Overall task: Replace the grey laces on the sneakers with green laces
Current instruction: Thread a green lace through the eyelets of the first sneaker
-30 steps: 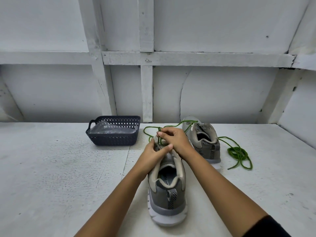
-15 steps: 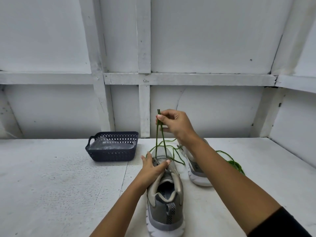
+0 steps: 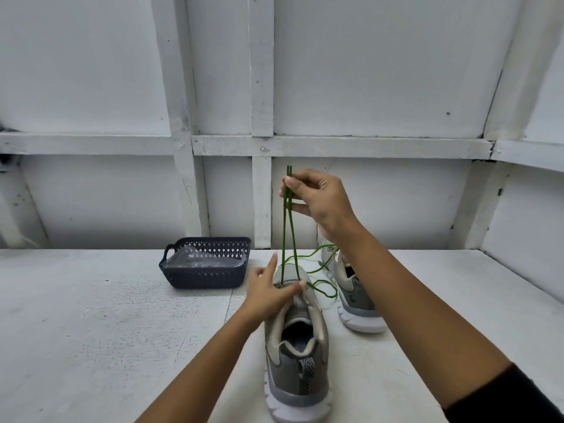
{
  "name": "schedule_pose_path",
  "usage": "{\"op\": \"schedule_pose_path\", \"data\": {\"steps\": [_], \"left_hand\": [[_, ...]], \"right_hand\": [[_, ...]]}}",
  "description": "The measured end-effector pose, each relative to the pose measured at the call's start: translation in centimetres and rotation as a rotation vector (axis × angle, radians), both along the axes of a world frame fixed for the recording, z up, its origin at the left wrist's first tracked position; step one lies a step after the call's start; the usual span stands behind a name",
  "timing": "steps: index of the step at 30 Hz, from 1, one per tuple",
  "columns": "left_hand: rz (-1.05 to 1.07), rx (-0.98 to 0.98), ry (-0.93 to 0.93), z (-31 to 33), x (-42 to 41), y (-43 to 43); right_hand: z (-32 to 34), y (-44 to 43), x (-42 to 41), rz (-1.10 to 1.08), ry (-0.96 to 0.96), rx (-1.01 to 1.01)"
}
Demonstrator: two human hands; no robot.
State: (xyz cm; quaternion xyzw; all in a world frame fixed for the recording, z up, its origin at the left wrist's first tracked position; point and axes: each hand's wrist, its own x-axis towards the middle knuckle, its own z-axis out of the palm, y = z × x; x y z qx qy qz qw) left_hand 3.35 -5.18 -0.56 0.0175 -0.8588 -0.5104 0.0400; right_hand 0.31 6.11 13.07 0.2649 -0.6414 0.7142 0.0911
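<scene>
A grey sneaker (image 3: 297, 355) stands heel towards me on the white table. My left hand (image 3: 268, 293) rests on its tongue area with the thumb pressed across the front. My right hand (image 3: 317, 198) is raised above the shoe and pinches both ends of a green lace (image 3: 290, 236), pulled taut upward from the shoe's front eyelets. A second grey sneaker (image 3: 351, 297) stands behind and to the right, partly hidden by my right forearm, with another green lace (image 3: 320, 270) trailing from it onto the table.
A dark plastic basket (image 3: 204, 264) holding clear plastic sits at the back left of the table (image 3: 91, 331). White wooden wall panels rise behind, and the right wall closes in beyond the table's edge.
My right hand has lifted the green lace ends from the shoe's tongue to well above it, drawing the lace straight. My left hand stayed on the shoe.
</scene>
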Motion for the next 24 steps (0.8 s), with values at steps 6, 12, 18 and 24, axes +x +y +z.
{"op": "schedule_pose_path", "data": {"steps": [6, 12, 18, 24], "left_hand": [[-0.105, 0.198, 0.228, 4.5, -0.3, -1.1], [-0.058, 0.323, 0.276, 4.1, 0.0, -1.3], [-0.065, 0.376, 0.293, 3.1, 0.5, -0.7], [-0.036, 0.306, 0.360, 1.5, 1.2, 0.2]], "right_hand": [[0.0, 0.7, 1.3, 0.066, 0.198, 0.303], [-3.1, 3.9, -0.3, -0.009, 0.072, 0.645], [-8.5, 2.3, -0.9, -0.019, -0.044, 1.091], [-9.8, 1.2, -1.4, -0.114, -0.060, 1.017]]}}
